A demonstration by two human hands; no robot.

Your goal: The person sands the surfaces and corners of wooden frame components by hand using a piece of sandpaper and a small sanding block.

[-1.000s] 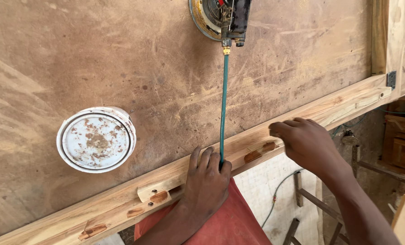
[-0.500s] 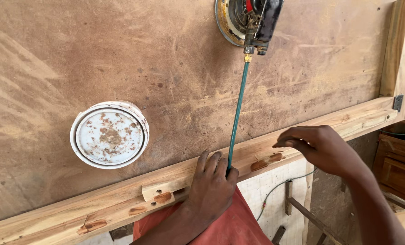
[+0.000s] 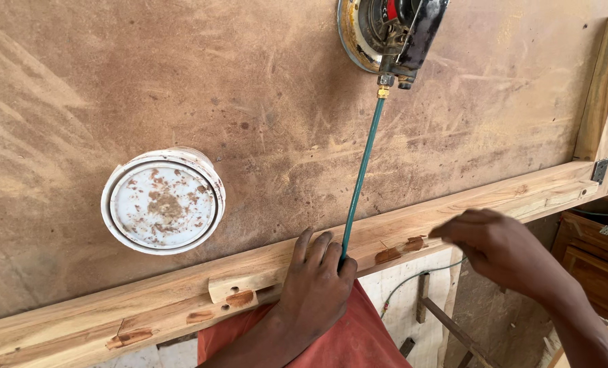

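Two hands at a wooden rail along the table edge

The left hand (image 3: 315, 289) lies flat on the wooden rail (image 3: 454, 218), fingers (image 3: 302, 247) spread and open, touching the green hose (image 3: 360, 178). The right hand (image 3: 498, 249) hovers just beside the rail, blurred, fingers curled; whether it holds anything I cannot tell. The hose runs up to a sander (image 3: 391, 34) on the table (image 3: 113, 88); a stained white tub (image 3: 163, 202) sits to the left.

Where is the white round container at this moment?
In the head view, the white round container stands on the left part of the brown board, just above the long wooden beam and to the left of the left hand.
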